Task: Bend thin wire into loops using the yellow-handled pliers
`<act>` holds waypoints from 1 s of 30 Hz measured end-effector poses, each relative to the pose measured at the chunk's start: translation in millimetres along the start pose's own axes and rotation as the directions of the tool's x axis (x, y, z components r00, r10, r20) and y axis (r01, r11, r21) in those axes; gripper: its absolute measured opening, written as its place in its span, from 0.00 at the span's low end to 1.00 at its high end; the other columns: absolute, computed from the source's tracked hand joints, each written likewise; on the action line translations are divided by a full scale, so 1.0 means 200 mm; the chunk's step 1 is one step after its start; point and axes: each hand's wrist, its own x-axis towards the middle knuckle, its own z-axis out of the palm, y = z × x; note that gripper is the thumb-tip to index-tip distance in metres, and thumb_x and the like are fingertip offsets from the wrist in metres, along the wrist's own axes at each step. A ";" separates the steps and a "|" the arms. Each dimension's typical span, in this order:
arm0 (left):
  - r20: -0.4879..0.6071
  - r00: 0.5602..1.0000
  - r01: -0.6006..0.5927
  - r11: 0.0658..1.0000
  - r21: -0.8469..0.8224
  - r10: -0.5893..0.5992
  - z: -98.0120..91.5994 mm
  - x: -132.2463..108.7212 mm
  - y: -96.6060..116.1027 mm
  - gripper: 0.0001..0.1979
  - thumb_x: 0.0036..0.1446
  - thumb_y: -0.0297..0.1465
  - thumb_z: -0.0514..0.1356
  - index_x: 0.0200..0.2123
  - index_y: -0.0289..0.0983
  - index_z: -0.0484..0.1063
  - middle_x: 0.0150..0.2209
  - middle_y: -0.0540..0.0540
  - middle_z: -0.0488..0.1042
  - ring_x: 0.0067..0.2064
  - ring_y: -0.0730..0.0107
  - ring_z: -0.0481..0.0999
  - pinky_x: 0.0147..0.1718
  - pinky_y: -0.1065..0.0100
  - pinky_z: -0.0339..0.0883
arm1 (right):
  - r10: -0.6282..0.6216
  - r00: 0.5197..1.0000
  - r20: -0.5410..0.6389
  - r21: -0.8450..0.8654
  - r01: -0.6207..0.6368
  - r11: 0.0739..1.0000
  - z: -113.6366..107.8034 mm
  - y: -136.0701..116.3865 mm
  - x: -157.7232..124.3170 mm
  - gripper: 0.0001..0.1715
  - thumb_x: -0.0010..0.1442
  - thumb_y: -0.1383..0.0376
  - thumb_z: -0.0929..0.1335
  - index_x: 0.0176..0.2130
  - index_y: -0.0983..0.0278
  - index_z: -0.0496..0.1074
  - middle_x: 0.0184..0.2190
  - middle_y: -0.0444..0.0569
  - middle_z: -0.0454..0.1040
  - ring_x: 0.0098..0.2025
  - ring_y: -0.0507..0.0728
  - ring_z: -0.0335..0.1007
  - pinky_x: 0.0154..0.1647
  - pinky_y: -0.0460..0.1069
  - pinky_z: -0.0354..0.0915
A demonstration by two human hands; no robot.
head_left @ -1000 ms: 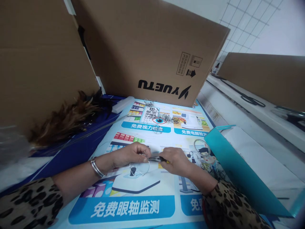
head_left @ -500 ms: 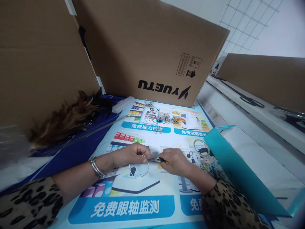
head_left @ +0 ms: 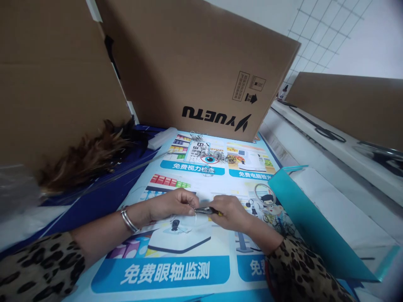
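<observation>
My left hand [head_left: 179, 204] pinches a thin wire ring [head_left: 195, 218] that hangs below its fingertips. In my right hand [head_left: 231, 212] are small pliers [head_left: 205, 210], their jaws meeting the wire beside my left thumb. Both hands are over a printed poster [head_left: 176, 274] with blue caption bars. Beyond them lie small tangles of wire [head_left: 220, 156] on the poster. A larger ring [head_left: 265, 195] and more loose wire pieces [head_left: 285, 226] rest to the right of my right hand.
A large cardboard box [head_left: 195, 63] stands behind the poster, with another cardboard panel [head_left: 56, 84] at the left. Brown feathers [head_left: 85, 161] lie on the left. A teal and white open box [head_left: 324, 230] sits at the right, near a white ledge [head_left: 333, 142] holding scissors.
The wire ring below my left hand has turned and looks narrower. Both hands keep nearly the same place, and the pliers stay at the wire.
</observation>
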 end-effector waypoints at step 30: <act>-0.268 0.960 -0.148 0.956 -0.252 0.078 0.02 0.04 -0.02 0.08 0.51 0.33 0.61 0.28 0.34 0.67 0.18 0.54 0.61 0.20 0.79 0.55 0.19 0.73 0.42 | 0.351 0.926 -0.141 0.375 -0.278 0.884 0.03 0.02 0.01 0.12 0.57 0.61 0.65 0.25 0.65 0.65 0.22 0.40 0.60 0.25 0.48 0.57 0.26 0.43 0.52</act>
